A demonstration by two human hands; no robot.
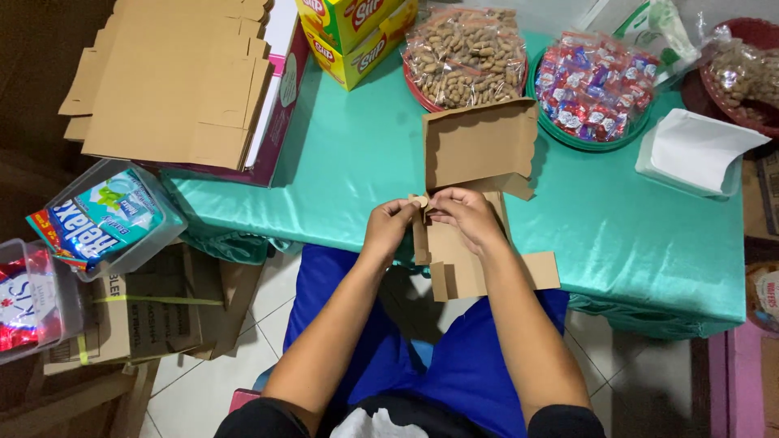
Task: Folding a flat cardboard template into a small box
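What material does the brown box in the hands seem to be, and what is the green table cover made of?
Brown box: thin matte cardboard, apparently, with die-cut flaps and sharp creases. Green table cover: probably satin-like fabric, since it shines softly and wrinkles at the edge.

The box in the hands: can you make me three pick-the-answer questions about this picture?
1. Where is the stack of flat cardboard?
A. far left on the table
B. on the floor
C. on the lap

2. What colour is the tablecloth?
A. red
B. teal
C. yellow

3. How is the box in the hands?
A. closed
B. crushed
C. half folded, flaps open

Answers: 1 A, it lies at the table's left end. 2 B, the cloth is teal green. 3 C, the left hand and right hand pinch a tab while its flaps stand open.
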